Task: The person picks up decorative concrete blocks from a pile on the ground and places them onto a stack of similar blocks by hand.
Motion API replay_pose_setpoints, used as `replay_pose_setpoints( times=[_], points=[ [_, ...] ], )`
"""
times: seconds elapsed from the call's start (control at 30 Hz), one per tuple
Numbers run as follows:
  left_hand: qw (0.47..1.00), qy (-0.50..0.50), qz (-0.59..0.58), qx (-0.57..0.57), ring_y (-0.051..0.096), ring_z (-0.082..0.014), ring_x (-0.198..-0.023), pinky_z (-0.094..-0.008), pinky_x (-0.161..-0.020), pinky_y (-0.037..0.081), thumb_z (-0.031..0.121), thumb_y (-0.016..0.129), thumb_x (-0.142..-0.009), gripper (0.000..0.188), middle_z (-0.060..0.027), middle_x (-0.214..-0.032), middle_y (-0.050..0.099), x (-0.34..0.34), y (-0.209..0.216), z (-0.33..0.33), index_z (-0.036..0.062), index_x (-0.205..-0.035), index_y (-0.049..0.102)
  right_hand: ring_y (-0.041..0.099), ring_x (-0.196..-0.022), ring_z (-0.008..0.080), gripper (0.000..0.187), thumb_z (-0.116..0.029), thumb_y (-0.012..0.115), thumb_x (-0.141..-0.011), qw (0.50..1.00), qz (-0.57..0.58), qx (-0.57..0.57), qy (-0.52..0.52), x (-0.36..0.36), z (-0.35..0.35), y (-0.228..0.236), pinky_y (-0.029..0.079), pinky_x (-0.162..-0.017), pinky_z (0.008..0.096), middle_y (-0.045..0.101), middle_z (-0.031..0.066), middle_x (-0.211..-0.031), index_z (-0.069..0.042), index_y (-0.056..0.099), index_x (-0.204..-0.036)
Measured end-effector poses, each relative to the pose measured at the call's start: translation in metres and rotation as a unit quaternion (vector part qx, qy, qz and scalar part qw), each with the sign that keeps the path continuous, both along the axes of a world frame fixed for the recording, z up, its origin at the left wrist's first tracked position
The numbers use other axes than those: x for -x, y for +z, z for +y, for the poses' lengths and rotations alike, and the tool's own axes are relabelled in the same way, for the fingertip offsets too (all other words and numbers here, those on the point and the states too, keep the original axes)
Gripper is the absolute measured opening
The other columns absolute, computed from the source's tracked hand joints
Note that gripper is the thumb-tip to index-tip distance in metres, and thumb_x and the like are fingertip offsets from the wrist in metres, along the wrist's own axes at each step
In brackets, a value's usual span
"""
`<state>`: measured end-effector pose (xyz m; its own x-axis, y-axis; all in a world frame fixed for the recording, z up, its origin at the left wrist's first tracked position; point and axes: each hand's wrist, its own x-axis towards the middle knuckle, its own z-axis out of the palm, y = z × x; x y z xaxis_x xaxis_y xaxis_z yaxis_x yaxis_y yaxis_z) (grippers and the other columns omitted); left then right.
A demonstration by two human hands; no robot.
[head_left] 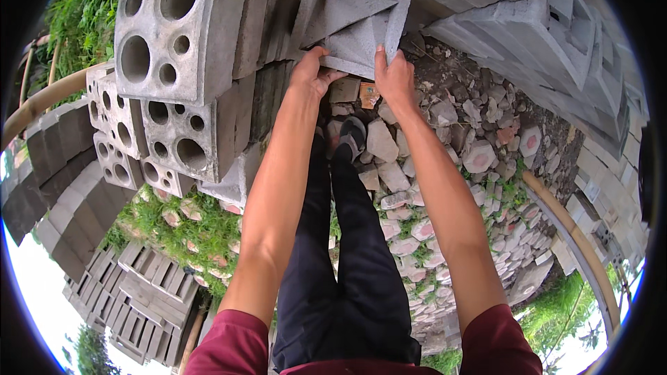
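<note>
A square grey concrete ventilation block is held out in front of me, its recessed face with a diagonal ridge turned up toward me. My left hand grips its near left corner, thumb on top and fingers partly hidden underneath. At the near right corner, my right hand is closed on the rim with the thumb along the top; its other fingers are mostly hidden. The block's left side is close to a stack of similar concrete blocks; whether it touches them I cannot tell.
To the left, blocks with round holes are stacked high. More patterned blocks lean in a row at the right. Broken stones and rubble cover the ground around my shoes. A bamboo pole lies at the right.
</note>
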<state>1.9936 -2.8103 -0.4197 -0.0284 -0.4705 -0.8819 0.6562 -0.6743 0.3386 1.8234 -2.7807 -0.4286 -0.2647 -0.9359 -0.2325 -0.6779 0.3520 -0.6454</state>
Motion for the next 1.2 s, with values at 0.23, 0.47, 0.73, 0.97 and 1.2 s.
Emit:
replay_pose_setpoints(
  times=[0.23,0.47,0.73,0.97,1.2],
  points=[
    [1.0,0.001,-0.011,0.027,0.041,-0.0453,-0.124,-0.0638,-0.09,0.052,0.005,0.053,-0.088,0.034,-0.0263,-0.129,0.035,-0.005,-0.028,-0.036,-0.0073,-0.116,0.039,0.063,-0.078,0.0512,0.052,-0.039,0.049,-0.095,0.999,-0.001,0.012,0.034,0.0,-0.043,-0.037,0.052,-0.07,0.0535,0.061,0.0369,-0.077,0.013,0.056,-0.088],
    [1.0,0.016,-0.013,-0.012,0.035,-0.0452,-0.129,-0.0679,-0.094,0.047,0.0,0.055,-0.084,0.047,-0.027,-0.137,0.03,-0.007,-0.047,-0.051,-0.0063,-0.125,0.035,0.062,-0.085,0.0513,0.056,-0.044,0.048,-0.094,0.999,-0.005,-0.036,0.019,-0.002,-0.057,-0.056,0.051,-0.076,0.0556,0.062,0.0364,-0.085,0.011,0.057,-0.093],
    [1.0,0.003,0.006,-0.025,0.032,-0.0446,-0.131,-0.0689,-0.096,0.044,0.001,0.056,-0.084,0.053,-0.0254,-0.14,0.027,-0.012,-0.052,-0.056,-0.0035,-0.131,0.032,0.062,-0.089,0.0511,0.057,-0.045,0.05,-0.093,0.999,0.005,-0.045,0.0,-0.003,-0.057,-0.065,0.051,-0.079,0.0534,0.063,0.0361,-0.09,0.01,0.058,-0.095],
    [1.0,-0.018,0.004,-0.011,0.008,-0.039,-0.142,-0.0743,-0.09,0.043,0.033,0.057,-0.091,0.072,-0.0191,-0.152,0.002,-0.001,-0.056,-0.039,0.0121,-0.148,0.018,0.057,-0.108,0.049,0.076,-0.059,0.049,-0.09,0.994,-0.042,-0.088,-0.057,-0.007,-0.045,-0.065,0.046,-0.094,0.0482,0.058,0.0353,-0.115,0.011,0.051,-0.121],
    [0.997,0.013,0.039,0.063,0.019,-0.0431,-0.137,-0.0731,-0.096,0.039,0.012,0.057,-0.084,0.057,-0.0234,-0.143,0.02,-0.026,-0.083,-0.047,-0.002,-0.133,0.031,0.055,-0.113,0.0466,0.071,-0.052,0.047,-0.093,0.99,-0.079,-0.093,-0.065,-0.026,-0.055,-0.066,0.043,-0.098,0.0471,0.057,0.0361,-0.116,0.013,0.051,-0.121]
  ],
)
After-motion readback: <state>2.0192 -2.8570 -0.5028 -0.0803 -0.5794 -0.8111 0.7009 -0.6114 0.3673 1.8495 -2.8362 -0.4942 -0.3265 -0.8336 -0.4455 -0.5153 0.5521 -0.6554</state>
